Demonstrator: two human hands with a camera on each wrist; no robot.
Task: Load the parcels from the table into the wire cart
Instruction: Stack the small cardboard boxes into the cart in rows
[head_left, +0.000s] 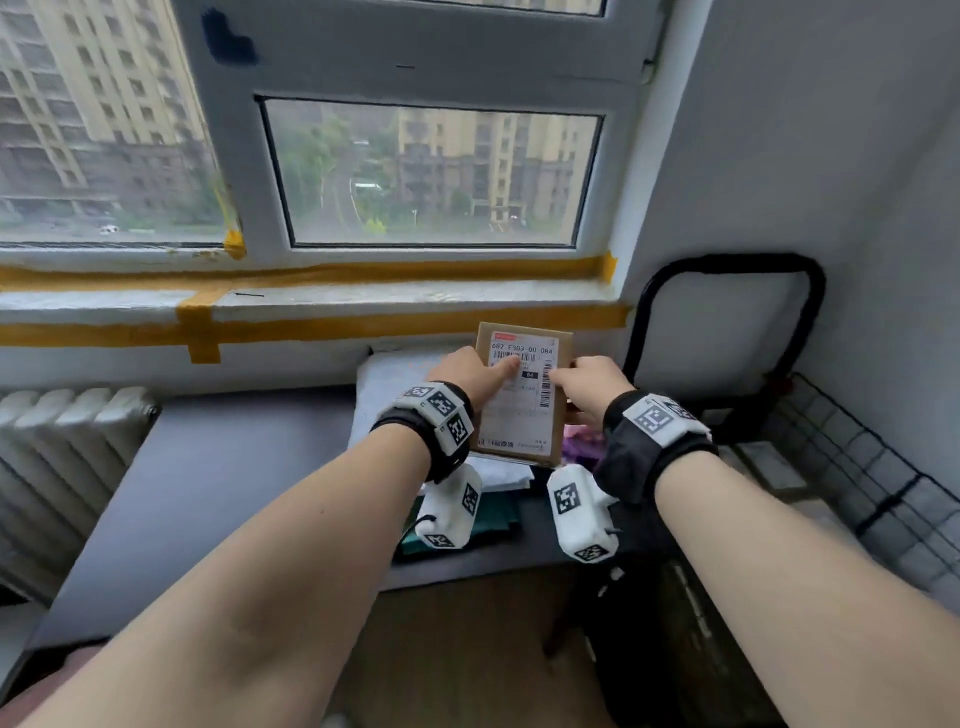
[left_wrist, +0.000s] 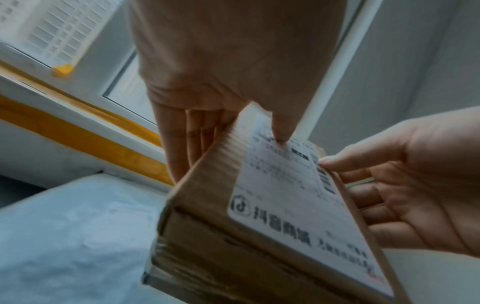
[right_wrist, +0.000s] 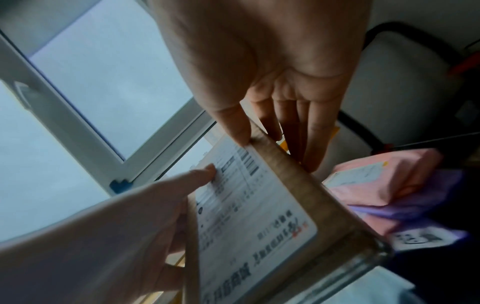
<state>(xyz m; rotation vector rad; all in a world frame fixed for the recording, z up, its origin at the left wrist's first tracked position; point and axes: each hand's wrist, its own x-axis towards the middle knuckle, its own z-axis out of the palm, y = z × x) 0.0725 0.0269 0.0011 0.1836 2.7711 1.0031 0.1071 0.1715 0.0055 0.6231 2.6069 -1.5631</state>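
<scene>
Above the table (head_left: 208, 467), both hands (head_left: 470, 371) (head_left: 592, 384) grip the cardboard parcel (head_left: 519, 415), thumbs on top, fingers beneath.

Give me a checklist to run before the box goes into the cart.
1. Left hand grip on box: thumb on label, fingers on the side. Ok.
2. Right hand grip: thumb on label, fingers on the opposite side. Ok.
3. Box lifted off the table: ok, raised and tilted.
4. Cart at the right: ok.
5. Room in cart: cannot tell.
6. Other parcels left, pink parcel: not ok.
</scene>
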